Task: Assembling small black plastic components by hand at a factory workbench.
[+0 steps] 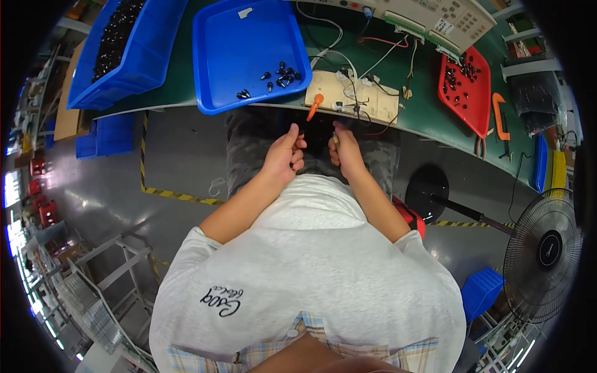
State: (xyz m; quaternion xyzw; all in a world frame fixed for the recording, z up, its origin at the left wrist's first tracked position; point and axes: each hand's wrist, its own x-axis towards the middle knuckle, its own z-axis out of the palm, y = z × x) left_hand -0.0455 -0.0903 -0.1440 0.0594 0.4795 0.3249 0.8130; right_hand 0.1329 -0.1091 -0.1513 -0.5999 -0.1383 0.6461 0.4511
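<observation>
My left hand [286,154] is held over my lap, just off the bench edge. Its fingers are curled and closed, with a small dark part [301,134] at the fingertips, too small to name. To its right, my right hand [346,151] is also closed, thumb against forefinger, on something small and pale that I cannot make out. Ahead of both hands, a light wooden board [379,104] with wires and small fittings lies at the bench edge. An orange clamp [315,107] grips the board's left front corner. A blue tray [217,68] holds several small black parts [287,77].
A blue bin [144,68] full of black parts stands at the far left. To the right are a red tray [476,109] with black parts and another orange clamp [499,117]. A beige instrument [444,22] stands behind the board. A fan [547,252] is at the right.
</observation>
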